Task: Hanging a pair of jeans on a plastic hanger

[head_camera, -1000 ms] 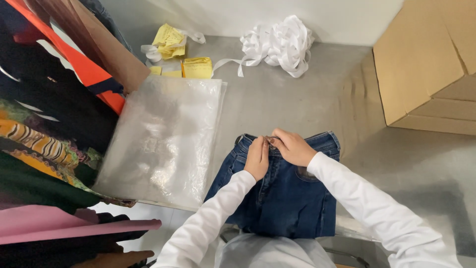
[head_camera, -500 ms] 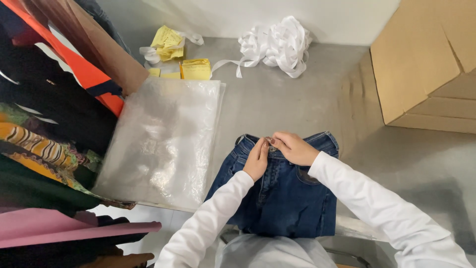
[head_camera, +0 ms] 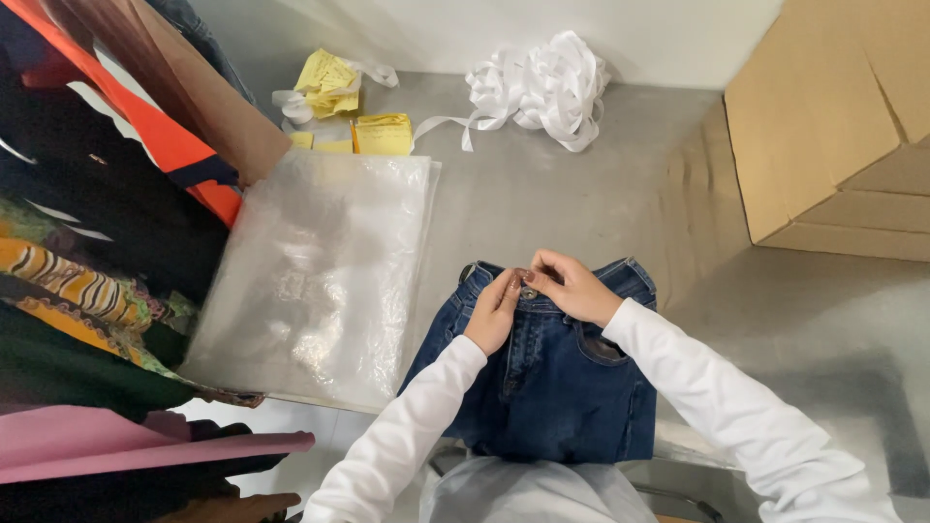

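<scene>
A pair of dark blue jeans (head_camera: 547, 387) is lying folded on the grey table (head_camera: 542, 208), at the near edge and a little right of the middle, with the waistband turned toward the far side. Both hands are meeting at the middle of that waistband. The left hand (head_camera: 494, 312) is resting on the denim with its fingers (head_camera: 508, 287) reaching up to the button area, and the right hand (head_camera: 573, 286) is coming in from the right, its fingertips pinching narrowly at the waistband right where the button sits; the button itself is mostly hidden under the fingers, so how firmly it is being held is hard to tell. Both arms are wearing white sleeves (head_camera: 722, 407). Just beside the jeans on the left, a stack of clear plastic bags (head_camera: 325, 276) is lying flat, its near corner hanging past the table edge. Further left, a pile of colourful clothes (head_camera: 87, 261) is crowding the side of the scene, in orange, black, patterned yellow and pink. On the far side of the table, yellow paper slips (head_camera: 383, 134) are sitting near a loose heap of white ribbon (head_camera: 538, 87). A brown cardboard box (head_camera: 838, 126) is standing at the far right, well apart from the jeans.
</scene>
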